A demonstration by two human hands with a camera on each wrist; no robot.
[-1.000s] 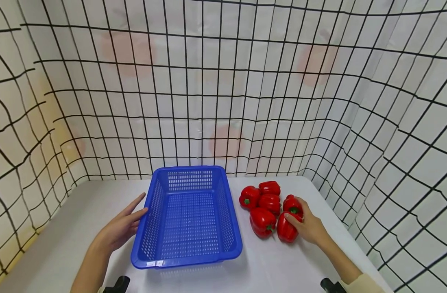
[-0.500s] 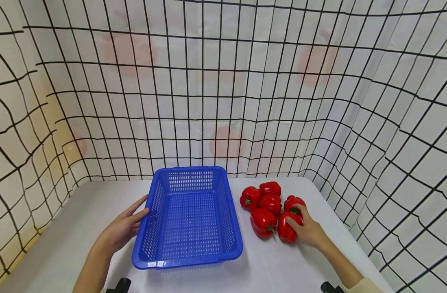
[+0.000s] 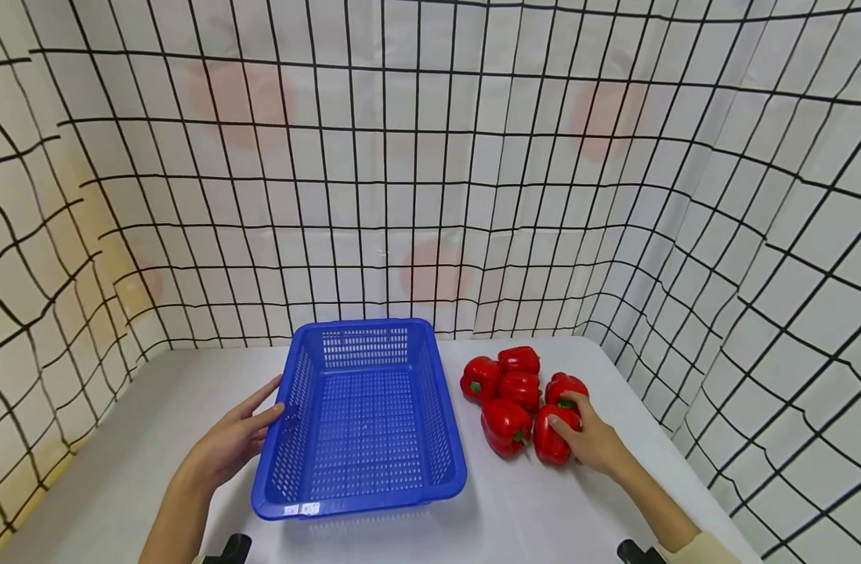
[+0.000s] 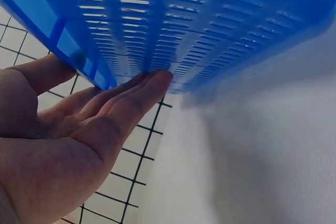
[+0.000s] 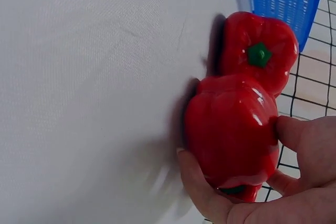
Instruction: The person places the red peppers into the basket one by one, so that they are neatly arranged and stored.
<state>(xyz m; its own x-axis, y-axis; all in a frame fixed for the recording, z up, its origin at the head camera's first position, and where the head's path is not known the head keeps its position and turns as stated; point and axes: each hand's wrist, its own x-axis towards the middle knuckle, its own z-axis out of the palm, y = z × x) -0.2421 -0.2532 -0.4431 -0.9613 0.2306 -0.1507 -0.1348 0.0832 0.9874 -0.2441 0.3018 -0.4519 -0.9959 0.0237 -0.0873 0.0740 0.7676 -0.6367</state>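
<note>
A blue plastic basket (image 3: 359, 507) with slotted walls stands on the white surface, nothing in it. At its left side my left hand (image 3: 226, 442) holds the rim, thumb over the edge; the left wrist view shows the other fingers (image 4: 134, 98) against the outer wall. To the right, my right hand (image 3: 599, 446) grips the front red bell pepper (image 3: 551, 439) between thumb and fingers. In the right wrist view that pepper (image 5: 231, 129) sits close to another pepper (image 5: 257, 59) with a green stem. A further pepper (image 3: 564, 384) lies just behind the gripped one, partly covered by my fingers.
Several more red bell peppers (image 3: 506, 427) cluster between the basket and my right hand. Black wire grid (image 3: 430, 196) in front of white sheeting rises behind the table (image 3: 141, 439) and along both sides.
My right index finger has come back off the pepper behind and closed nearer the front pepper. The left hand and basket stay in place; the head view shifts slightly.
</note>
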